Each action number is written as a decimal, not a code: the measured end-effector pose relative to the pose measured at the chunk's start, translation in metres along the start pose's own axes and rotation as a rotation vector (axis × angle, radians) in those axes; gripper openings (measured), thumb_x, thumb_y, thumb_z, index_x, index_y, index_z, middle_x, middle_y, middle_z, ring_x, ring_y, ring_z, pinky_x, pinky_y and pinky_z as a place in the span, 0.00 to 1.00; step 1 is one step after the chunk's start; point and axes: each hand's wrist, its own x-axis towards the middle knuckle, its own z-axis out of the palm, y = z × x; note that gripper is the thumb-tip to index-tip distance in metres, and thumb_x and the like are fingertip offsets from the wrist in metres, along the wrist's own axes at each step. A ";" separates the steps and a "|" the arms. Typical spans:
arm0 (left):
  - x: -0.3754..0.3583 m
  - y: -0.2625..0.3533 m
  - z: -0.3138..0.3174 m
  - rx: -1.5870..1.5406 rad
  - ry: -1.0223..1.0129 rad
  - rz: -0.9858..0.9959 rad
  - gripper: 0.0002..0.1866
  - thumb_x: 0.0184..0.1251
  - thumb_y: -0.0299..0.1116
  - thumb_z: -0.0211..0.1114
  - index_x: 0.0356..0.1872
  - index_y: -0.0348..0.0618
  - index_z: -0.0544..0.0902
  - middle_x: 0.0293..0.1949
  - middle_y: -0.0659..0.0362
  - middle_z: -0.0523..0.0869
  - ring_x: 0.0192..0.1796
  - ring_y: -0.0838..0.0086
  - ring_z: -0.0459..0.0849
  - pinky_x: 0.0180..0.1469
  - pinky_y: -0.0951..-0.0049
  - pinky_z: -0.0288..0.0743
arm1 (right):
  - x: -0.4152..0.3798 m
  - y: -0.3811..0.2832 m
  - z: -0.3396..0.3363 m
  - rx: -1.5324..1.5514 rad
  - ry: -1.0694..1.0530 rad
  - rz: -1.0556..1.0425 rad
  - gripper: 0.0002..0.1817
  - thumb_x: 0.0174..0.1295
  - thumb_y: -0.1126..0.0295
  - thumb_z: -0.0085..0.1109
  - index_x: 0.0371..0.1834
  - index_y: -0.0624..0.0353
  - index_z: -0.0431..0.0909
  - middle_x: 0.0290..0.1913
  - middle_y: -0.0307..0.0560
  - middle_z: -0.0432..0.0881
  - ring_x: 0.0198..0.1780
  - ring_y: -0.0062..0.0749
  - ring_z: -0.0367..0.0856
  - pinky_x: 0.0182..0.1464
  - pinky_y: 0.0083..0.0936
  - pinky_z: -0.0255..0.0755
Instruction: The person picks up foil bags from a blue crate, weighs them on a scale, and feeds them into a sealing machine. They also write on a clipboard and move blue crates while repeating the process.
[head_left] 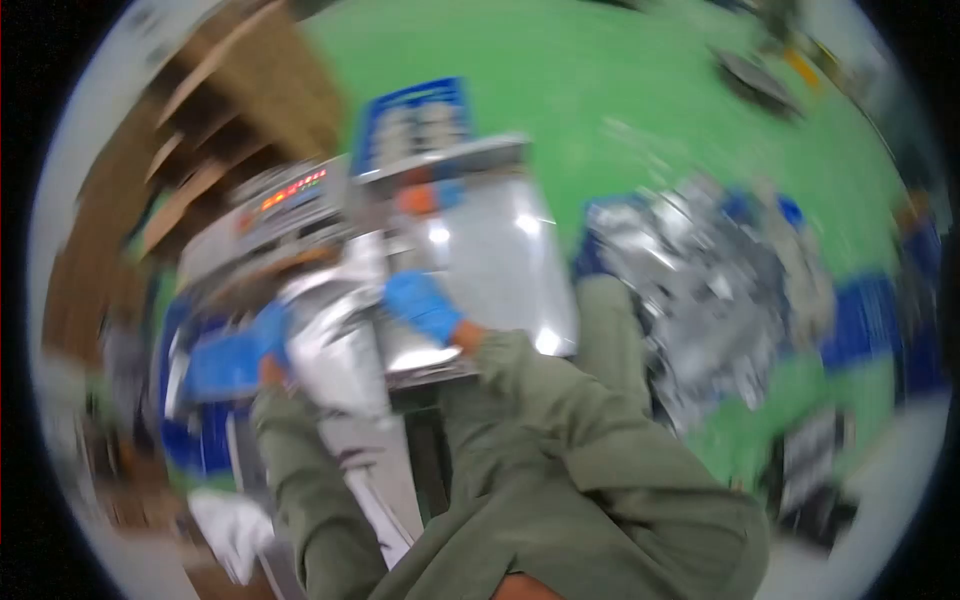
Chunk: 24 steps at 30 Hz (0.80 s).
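Both my hands wear blue gloves, and motion smears the view. My left hand (272, 335) is at the left edge of a silvery foil bag (335, 345), beside a blue item (222, 365); its fingers are too blurred to read. My right hand (422, 305) is at the bag's right side, over the near left part of a shiny metal tray (500, 255); its grip is not clear. Behind the bag stands a machine (290, 200) with a lit red display. An orange and blue object (430, 197) lies near the tray's far left corner.
A heap of silvery foil bags (700, 280) is at the right on the green floor (560, 60). Cardboard boxes (270, 80) stand at the back left. A blue crate (415, 115) is behind the tray, and a white bag (232, 530) lies at the lower left.
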 end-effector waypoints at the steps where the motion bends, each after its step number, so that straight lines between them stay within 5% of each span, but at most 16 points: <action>1: 0.013 -0.015 -0.007 0.037 -0.034 -0.016 0.21 0.63 0.44 0.55 0.41 0.34 0.81 0.41 0.47 0.82 0.40 0.63 0.79 0.45 0.65 0.70 | -0.010 -0.001 0.003 0.367 0.258 0.008 0.13 0.58 0.66 0.51 0.19 0.60 0.75 0.22 0.58 0.75 0.23 0.45 0.74 0.30 0.39 0.68; 2: 0.026 -0.031 -0.016 0.073 -0.065 -0.051 0.22 0.64 0.45 0.55 0.43 0.33 0.80 0.43 0.47 0.82 0.42 0.63 0.79 0.47 0.66 0.70 | -0.024 -0.013 -0.048 0.845 0.137 0.387 0.15 0.59 0.63 0.51 0.21 0.63 0.75 0.24 0.61 0.75 0.25 0.48 0.73 0.33 0.40 0.67; 5: 0.050 -0.080 -0.047 0.150 -0.111 -0.239 0.26 0.66 0.48 0.53 0.49 0.31 0.79 0.50 0.47 0.81 0.50 0.64 0.79 0.54 0.68 0.70 | -0.091 0.007 -0.119 0.735 0.137 0.528 0.15 0.58 0.62 0.54 0.25 0.65 0.76 0.25 0.58 0.76 0.29 0.41 0.77 0.36 0.35 0.69; 7: 0.019 -0.046 -0.066 0.033 -0.021 -0.283 0.26 0.68 0.47 0.50 0.53 0.33 0.77 0.53 0.47 0.79 0.54 0.61 0.77 0.57 0.67 0.68 | -0.157 0.042 -0.160 0.715 0.442 0.696 0.10 0.55 0.66 0.56 0.28 0.62 0.79 0.30 0.57 0.81 0.30 0.45 0.79 0.35 0.32 0.71; 8: -0.002 -0.016 -0.077 -0.027 0.026 -0.301 0.25 0.69 0.46 0.49 0.55 0.34 0.76 0.55 0.47 0.78 0.56 0.59 0.76 0.58 0.66 0.68 | -0.194 0.058 -0.190 0.612 0.569 0.876 0.07 0.54 0.69 0.57 0.32 0.59 0.80 0.31 0.53 0.82 0.32 0.43 0.80 0.34 0.31 0.72; 9: -0.035 0.030 -0.096 0.425 0.050 -0.116 0.25 0.70 0.46 0.48 0.55 0.34 0.76 0.55 0.46 0.78 0.56 0.58 0.76 0.58 0.65 0.68 | -0.249 0.102 -0.188 0.173 0.707 0.858 0.05 0.54 0.69 0.57 0.31 0.57 0.80 0.30 0.52 0.81 0.32 0.43 0.79 0.33 0.34 0.71; 10: -0.050 0.054 -0.110 0.872 0.074 0.082 0.25 0.72 0.46 0.47 0.55 0.35 0.75 0.55 0.46 0.77 0.56 0.56 0.76 0.58 0.64 0.68 | -0.278 0.103 -0.239 -0.105 0.576 1.004 0.05 0.54 0.68 0.56 0.28 0.57 0.78 0.29 0.52 0.79 0.31 0.46 0.78 0.32 0.37 0.70; 11: -0.052 0.062 -0.119 0.864 0.063 0.083 0.25 0.72 0.46 0.47 0.55 0.35 0.75 0.55 0.46 0.77 0.56 0.56 0.76 0.58 0.64 0.68 | -0.318 0.114 -0.262 -0.280 0.716 1.091 0.07 0.56 0.66 0.56 0.26 0.58 0.77 0.28 0.54 0.77 0.31 0.50 0.77 0.32 0.39 0.69; 14: -0.059 0.073 -0.129 0.421 0.268 -0.053 0.24 0.73 0.46 0.44 0.55 0.36 0.76 0.57 0.46 0.76 0.57 0.56 0.75 0.58 0.64 0.68 | -0.424 0.153 -0.294 -0.778 0.536 1.537 0.19 0.56 0.55 0.59 0.22 0.62 0.77 0.23 0.57 0.78 0.25 0.51 0.77 0.30 0.41 0.68; 17: -0.060 0.092 -0.120 0.333 0.336 0.114 0.20 0.73 0.41 0.47 0.55 0.38 0.77 0.55 0.47 0.77 0.58 0.58 0.75 0.60 0.63 0.67 | -0.451 0.174 -0.295 -0.616 0.400 1.503 0.24 0.56 0.48 0.57 0.23 0.61 0.77 0.26 0.57 0.79 0.30 0.54 0.78 0.34 0.45 0.69; 19: -0.060 0.123 -0.106 0.010 0.282 0.221 0.19 0.74 0.37 0.45 0.57 0.38 0.75 0.55 0.49 0.78 0.57 0.61 0.75 0.60 0.67 0.66 | -0.451 0.184 -0.284 -0.610 0.442 1.447 0.22 0.57 0.52 0.56 0.22 0.63 0.77 0.24 0.58 0.78 0.29 0.55 0.78 0.33 0.45 0.69; 24: -0.083 0.166 -0.064 -0.179 0.336 0.256 0.17 0.72 0.36 0.51 0.54 0.34 0.77 0.53 0.52 0.80 0.57 0.67 0.76 0.59 0.71 0.66 | -0.426 0.168 -0.271 -0.734 0.526 1.123 0.11 0.59 0.66 0.55 0.24 0.61 0.74 0.27 0.56 0.77 0.31 0.52 0.75 0.32 0.42 0.66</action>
